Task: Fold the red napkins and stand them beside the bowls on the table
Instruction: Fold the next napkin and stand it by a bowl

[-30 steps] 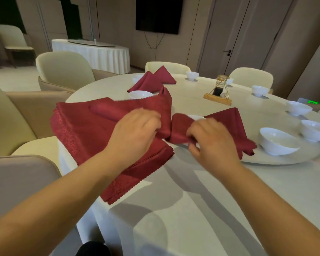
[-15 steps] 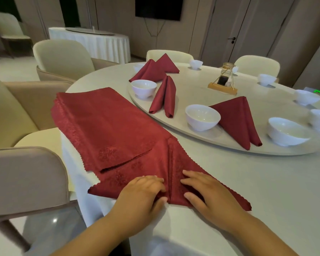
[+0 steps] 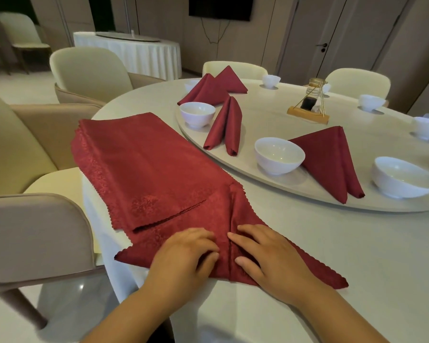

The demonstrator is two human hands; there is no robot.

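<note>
Well, this job looks a fair way from finished. Both hands lie flat on one napkin (image 3: 233, 206) at the near edge of the table (image 3: 332, 243), left hand (image 3: 183, 256) and right hand (image 3: 270, 258) either side of its centre crease, fingers stretched out and pressing down, gripping nothing. The cloth under them is folded into a broad triangle, its far tip touching the stack (image 3: 139, 159) of flat napkins waiting to the left. On the turntable (image 3: 258, 184), four folded napkins already stand: one (image 3: 227, 125) beside the left bowl (image 3: 197, 113), one (image 3: 332, 162) just right of the near bowl (image 3: 279, 154), and a pair (image 3: 208, 91) further back. The right bowl (image 3: 404, 177) has nothing on its open side, and the far bowls (image 3: 370, 102) round the rim stand alone. I'd say the present fold is halfway, with several places left to dress
</note>
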